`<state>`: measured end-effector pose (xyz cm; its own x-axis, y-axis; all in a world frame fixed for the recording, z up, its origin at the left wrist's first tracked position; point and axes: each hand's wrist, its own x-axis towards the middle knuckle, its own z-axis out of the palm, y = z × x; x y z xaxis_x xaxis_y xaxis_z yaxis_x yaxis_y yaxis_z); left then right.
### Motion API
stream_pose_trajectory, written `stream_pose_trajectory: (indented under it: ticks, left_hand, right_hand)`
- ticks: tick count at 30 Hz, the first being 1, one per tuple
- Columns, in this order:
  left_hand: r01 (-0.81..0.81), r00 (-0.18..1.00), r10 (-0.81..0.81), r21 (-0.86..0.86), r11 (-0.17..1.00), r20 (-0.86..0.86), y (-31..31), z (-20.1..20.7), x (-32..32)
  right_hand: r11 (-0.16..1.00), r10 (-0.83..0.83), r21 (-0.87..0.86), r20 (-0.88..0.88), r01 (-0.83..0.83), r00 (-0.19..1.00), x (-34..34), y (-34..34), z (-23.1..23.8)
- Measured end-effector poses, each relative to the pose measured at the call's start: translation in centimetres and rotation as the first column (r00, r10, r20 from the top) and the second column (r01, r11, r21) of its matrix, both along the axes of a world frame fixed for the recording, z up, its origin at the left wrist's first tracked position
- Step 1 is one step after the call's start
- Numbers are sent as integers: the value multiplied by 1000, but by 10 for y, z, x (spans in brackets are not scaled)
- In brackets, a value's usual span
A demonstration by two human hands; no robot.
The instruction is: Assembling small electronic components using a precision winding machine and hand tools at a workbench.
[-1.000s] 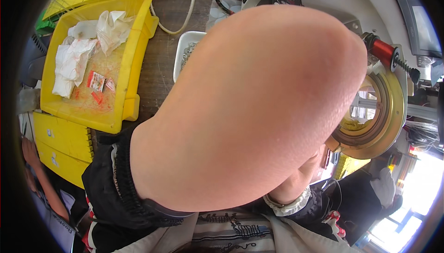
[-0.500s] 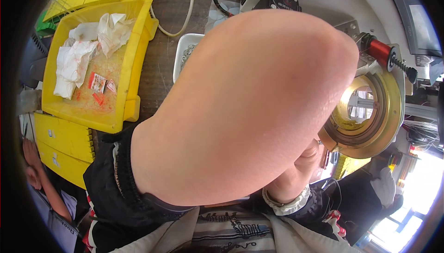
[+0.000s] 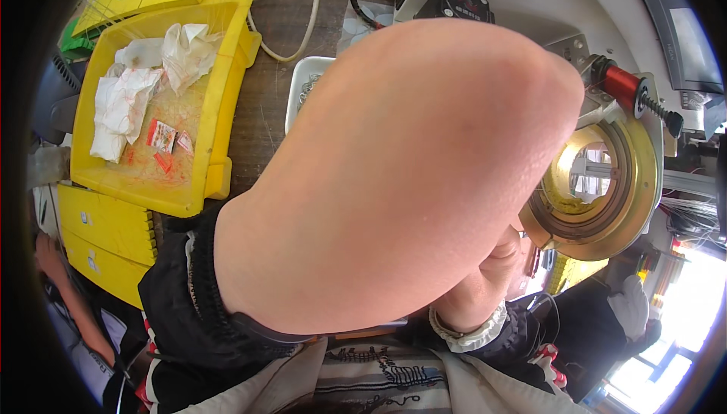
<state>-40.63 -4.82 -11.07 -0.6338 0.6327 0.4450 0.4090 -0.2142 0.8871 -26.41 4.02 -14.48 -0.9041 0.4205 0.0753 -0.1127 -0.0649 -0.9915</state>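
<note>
My left forearm and bent wrist fill the middle of the picture, close up. Of my left hand (image 3: 556, 85) only the wrist end shows, bent down in front of the brass ring; its fingers are hidden. Below the forearm, my right hand (image 3: 492, 266) comes out of a white ruffled cuff with its fingers curled together. A tiny metallic tip shows by these fingers, but what they hold is mostly hidden. The round brass ring (image 3: 638, 221) of a machine stands just right of both hands, with an opening through it.
A yellow bin (image 3: 215, 122) with crumpled paper and red scraps stands at the left. Yellow notched boards (image 3: 106, 221) lie beside it. A white tray (image 3: 292, 104) of small metal pieces is partly behind my forearm. A red spool (image 3: 625, 85) sits above the ring. Another person's arm (image 3: 72, 300) is at far left.
My forearm has shifted slightly left and down in the picture. The other person's arm at the far left has moved; my right hand stays about where it was.
</note>
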Motion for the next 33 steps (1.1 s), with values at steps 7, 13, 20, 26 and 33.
stream_pose_trajectory:
  ticks: [7,13,20,26,33]
  left_hand:
    - [1,1000,-1,16,1000,23,0,0,0]
    - [1,999,-2,31,1000,40,0,1,1]
    - [-1,998,-2,43,999,64,2,1,2]
    - [-5,997,0,55,998,81,2,3,3]
    - [-36,998,42,-101,994,52,2,28,-1]
  right_hand:
    - [999,-17,32,9,17,1000,-1,1,0]
    - [999,-29,27,25,28,999,0,0,1]
    - [1000,-12,14,12,12,1000,-1,0,0]
    - [1000,-18,-4,15,18,1000,-1,-1,2]
    - [984,-12,-180,18,15,1000,1,-3,3]
